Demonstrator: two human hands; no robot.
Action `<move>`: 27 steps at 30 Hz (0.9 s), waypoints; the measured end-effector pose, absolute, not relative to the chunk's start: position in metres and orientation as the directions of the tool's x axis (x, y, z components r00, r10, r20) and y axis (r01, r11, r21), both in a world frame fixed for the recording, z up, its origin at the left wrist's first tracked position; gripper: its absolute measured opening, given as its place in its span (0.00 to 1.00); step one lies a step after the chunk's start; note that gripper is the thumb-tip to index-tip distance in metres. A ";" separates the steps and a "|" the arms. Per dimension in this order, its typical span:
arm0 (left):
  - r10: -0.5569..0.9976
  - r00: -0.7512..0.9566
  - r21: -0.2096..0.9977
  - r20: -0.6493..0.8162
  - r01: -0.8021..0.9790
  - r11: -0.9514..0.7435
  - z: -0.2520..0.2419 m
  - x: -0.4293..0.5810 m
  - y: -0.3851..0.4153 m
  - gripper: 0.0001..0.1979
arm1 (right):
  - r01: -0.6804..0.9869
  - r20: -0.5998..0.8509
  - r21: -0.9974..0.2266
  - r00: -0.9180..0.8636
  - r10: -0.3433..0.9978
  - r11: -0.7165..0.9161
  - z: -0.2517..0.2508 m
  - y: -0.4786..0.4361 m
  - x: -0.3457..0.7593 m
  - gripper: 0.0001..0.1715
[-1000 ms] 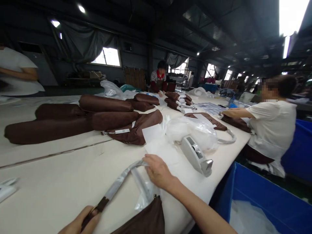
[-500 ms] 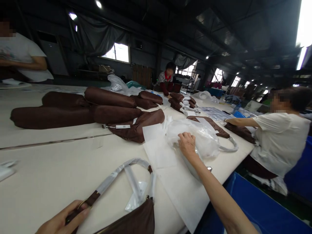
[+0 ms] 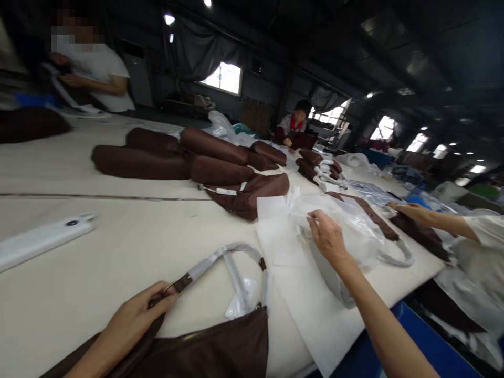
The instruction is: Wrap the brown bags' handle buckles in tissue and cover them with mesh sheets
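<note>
My left hand is closed around the base of a strap on a brown handbag, next to a gold ring. The bag's handle is wrapped in pale plastic and arches up on the table. A small clear packet lies inside the arch. My right hand pinches the edge of a heap of clear plastic bags between thumb and fingers. White paper sheets lie under and left of that heap. A grey rounded object shows below my right wrist.
Several stuffed brown bags lie across the table's far side. A white phone-like device rests at left. Co-workers stand at the far left, the far end and the right, where one handles a brown bag. A blue bin stands below the table edge.
The view has swung left, shifting things rightward and bringing the white device into view. My right fingers have drawn into a pinch on the plastic. My left hand keeps its hold on the bag.
</note>
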State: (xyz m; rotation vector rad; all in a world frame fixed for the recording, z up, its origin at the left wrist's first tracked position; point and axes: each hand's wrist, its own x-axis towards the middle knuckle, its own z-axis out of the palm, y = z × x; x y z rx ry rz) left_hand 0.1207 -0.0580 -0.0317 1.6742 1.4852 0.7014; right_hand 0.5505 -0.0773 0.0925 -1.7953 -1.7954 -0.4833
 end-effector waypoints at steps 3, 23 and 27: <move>0.965 0.196 0.907 -0.172 0.414 0.077 -0.008 0.126 -0.067 0.18 | 0.761 0.410 -0.623 0.120 0.904 0.182 0.091 -0.086 0.507 0.11; 0.987 0.140 0.996 -0.076 -0.028 0.081 -0.019 0.122 -0.079 0.21 | -0.201 -0.237 -0.943 -0.155 0.959 -0.266 -0.016 -0.050 0.282 0.15; 0.987 -0.027 0.986 -0.157 -0.053 0.156 -0.033 0.125 -0.078 0.46 | -0.232 -0.217 -0.939 -0.176 0.960 -0.255 -0.022 -0.050 0.286 0.14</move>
